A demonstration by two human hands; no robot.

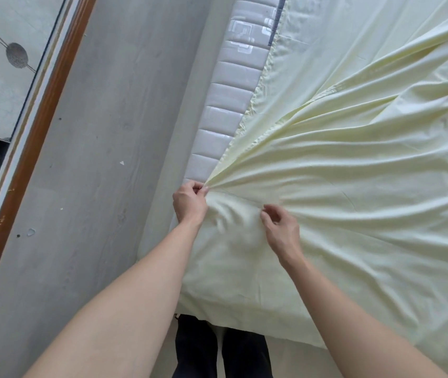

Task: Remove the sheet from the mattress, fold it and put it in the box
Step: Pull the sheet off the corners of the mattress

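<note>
At the mattress (228,85) near corner, my left hand (189,201) pinches the pale yellow sheet (354,173) at its gathered edge to peel it free, while my right hand (281,227), fingers curled, nips a fold just beside, keeping the cloth taut.

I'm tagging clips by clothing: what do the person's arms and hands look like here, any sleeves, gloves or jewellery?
Both forearms are bare up to the frame edge, no sleeves showing. The left hand and right hand wear no gloves, and no rings, watch or bracelets are visible.
</note>
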